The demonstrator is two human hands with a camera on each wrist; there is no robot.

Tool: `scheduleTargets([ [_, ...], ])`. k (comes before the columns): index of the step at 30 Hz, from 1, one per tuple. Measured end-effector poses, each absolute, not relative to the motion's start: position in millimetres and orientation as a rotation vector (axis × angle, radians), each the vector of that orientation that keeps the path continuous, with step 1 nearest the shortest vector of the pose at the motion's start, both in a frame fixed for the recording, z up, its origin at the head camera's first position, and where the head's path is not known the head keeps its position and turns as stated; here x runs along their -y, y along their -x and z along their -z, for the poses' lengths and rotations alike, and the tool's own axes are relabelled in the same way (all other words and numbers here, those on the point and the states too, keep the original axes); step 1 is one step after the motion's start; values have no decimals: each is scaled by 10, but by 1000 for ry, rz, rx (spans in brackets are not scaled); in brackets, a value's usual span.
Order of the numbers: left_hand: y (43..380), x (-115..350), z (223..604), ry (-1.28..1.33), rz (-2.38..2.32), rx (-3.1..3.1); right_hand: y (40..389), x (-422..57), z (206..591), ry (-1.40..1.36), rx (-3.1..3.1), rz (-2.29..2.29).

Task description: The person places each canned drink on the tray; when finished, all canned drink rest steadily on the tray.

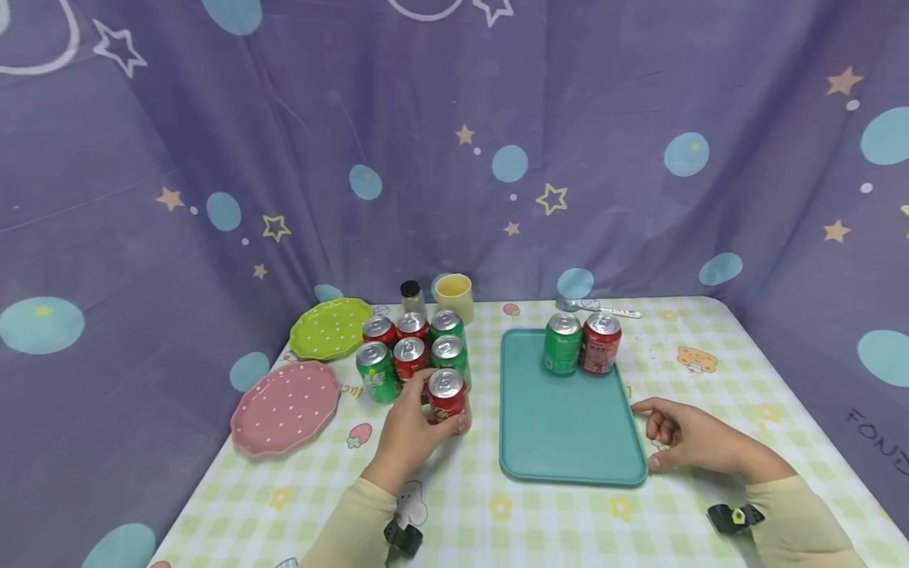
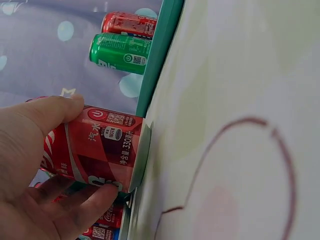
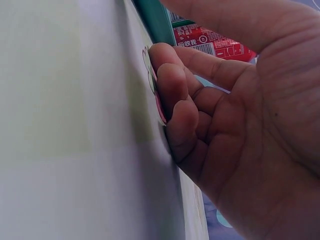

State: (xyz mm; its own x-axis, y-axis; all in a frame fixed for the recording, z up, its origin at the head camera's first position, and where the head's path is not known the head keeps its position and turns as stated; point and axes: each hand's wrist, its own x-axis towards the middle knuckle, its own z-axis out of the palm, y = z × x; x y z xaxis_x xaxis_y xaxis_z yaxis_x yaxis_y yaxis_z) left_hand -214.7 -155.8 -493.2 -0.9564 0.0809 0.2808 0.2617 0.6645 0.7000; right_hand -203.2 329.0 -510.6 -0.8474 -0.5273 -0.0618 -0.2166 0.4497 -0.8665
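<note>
My left hand (image 1: pixel 409 430) grips a red soda can (image 1: pixel 447 394) from its left side, thumb in front and fingers around the far side. The can stands upright; in the left wrist view its base is at or just above the tablecloth. Behind it are several red and green cans, including a green can (image 1: pixel 377 371) at the left. My right hand (image 1: pixel 699 442) is beside the right rim of a teal tray (image 1: pixel 568 442), index finger and thumb at the edge, other fingers loosely curled, holding nothing. A green can (image 1: pixel 563 344) and a red can (image 1: pixel 600 345) stand at the tray's back.
A pink dotted plate (image 1: pixel 286 408) and a lime green plate (image 1: pixel 331 328) lie at the left. Behind the can group stand a black-capped jar (image 1: pixel 412 298) and a yellow cup (image 1: pixel 455 297). Cutlery (image 1: pixel 600 308) lies behind the tray, near the purple curtain (image 1: pixel 604 118).
</note>
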Motion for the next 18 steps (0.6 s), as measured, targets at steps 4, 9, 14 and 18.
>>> scheduleTargets([
  [4,2145,1562,4950,291,1183,2630,2028,-3295,5123,629,-2401,1339],
  [9,2137,1567,4945,303,1230,2582,2021,-3307,5127,622,-2398,1328],
  [14,2124,1555,4891,313,1293,2482,2007,-3291,5093,627,-2387,1341],
  [18,2121,1519,4815,360,1347,2360,2010,-3266,5076,611,-2375,1348],
])
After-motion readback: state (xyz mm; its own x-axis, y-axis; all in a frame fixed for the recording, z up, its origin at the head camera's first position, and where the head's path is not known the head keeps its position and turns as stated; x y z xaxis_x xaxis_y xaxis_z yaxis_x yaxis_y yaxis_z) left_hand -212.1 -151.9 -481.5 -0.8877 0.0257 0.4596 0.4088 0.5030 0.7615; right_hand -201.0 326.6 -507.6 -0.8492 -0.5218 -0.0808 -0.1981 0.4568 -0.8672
